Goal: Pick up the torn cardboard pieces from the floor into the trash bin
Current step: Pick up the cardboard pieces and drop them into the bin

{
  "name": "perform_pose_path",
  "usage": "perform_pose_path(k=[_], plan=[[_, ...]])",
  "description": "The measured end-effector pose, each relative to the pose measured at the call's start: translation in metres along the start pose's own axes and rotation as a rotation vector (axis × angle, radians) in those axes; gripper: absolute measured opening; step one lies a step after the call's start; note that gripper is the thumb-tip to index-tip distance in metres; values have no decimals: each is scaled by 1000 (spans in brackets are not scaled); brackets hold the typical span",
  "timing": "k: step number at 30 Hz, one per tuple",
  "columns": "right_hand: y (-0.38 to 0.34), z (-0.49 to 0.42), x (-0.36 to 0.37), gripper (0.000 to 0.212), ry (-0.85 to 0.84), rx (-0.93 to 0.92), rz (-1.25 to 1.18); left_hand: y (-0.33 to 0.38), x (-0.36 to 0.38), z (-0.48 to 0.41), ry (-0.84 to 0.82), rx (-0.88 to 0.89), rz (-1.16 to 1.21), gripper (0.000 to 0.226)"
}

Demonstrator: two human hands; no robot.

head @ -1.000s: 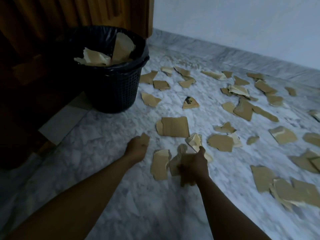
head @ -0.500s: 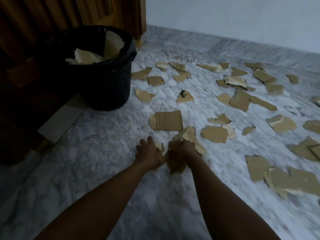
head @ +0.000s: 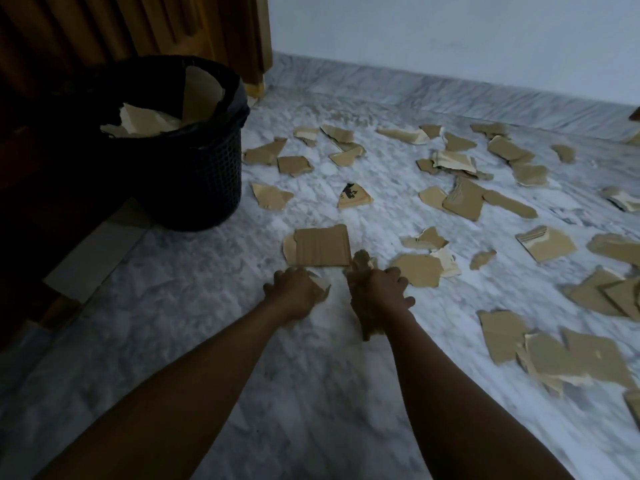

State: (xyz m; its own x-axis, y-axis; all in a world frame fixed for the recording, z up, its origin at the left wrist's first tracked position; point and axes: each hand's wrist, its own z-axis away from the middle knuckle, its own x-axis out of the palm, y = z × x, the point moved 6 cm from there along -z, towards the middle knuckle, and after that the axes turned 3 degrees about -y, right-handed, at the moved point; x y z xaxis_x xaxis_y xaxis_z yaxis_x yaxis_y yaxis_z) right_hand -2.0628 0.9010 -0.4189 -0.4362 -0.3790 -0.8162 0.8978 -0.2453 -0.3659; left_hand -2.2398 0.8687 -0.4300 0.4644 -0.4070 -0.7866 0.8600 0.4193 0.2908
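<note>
Several torn brown cardboard pieces lie scattered over the marble floor (head: 194, 323). A black mesh trash bin (head: 194, 174) with a black liner stands at the upper left, with cardboard scraps sticking out of its top. My left hand (head: 294, 296) is closed on a small pale cardboard piece (head: 320, 285). My right hand (head: 384, 292) grips a bunch of cardboard pieces (head: 362, 271) that stick out above and below the fist. Both hands hover low, just in front of a large rectangular cardboard piece (head: 322, 245).
A wooden door and frame (head: 138, 29) stand behind the bin. A white wall (head: 450, 39) with a marble skirting runs along the back. A piece with black print (head: 353, 197) lies beyond the rectangle. Piles of cardboard lie at the right (head: 561, 355).
Both hands came together and gathered the pieces that lay between them. The floor spot in front of me now holds no loose scraps. The hands have drawn slightly apart again, both holding cardboard.
</note>
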Motion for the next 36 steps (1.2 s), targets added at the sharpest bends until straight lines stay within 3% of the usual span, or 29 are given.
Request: perform_pose_path(k=[6, 11, 14, 16, 20, 24, 27, 30, 32, 36], plan=[[15, 5, 24, 61, -89, 102, -121, 29, -61, -43, 148, 46, -15, 56], [15, 10, 20, 74, -152, 141, -243, 46, -57, -74, 50, 5, 1, 68], [26, -2, 15, 51, -185, 108, -175, 43, -41, -87, 60, 16, -4, 77], [37, -18, -3, 32, -71, 75, -170, 40, -40, -90, 96, 12, -3, 79], [56, -46, -47, 56, 62, -9, 54, 32, -44, -92, 65, -4, -86, 105], [60, -65, -63, 50, -65, -116, 189, 20, -42, -93, 45, -77, -45, 119], [52, -66, -56, 44, -91, -146, 362, 18, -41, -91, 81, -103, -24, 114], [27, -58, -44, 40, 71, -250, 469, 20, -40, -85, 127, -56, 69, 108], [11, -45, -35, 34, 172, -303, 420, 22, -38, -78, 179, -23, 166, 101], [3, -22, -21, 39, 182, -331, 178, 28, -34, -58, 282, -44, 263, 79]])
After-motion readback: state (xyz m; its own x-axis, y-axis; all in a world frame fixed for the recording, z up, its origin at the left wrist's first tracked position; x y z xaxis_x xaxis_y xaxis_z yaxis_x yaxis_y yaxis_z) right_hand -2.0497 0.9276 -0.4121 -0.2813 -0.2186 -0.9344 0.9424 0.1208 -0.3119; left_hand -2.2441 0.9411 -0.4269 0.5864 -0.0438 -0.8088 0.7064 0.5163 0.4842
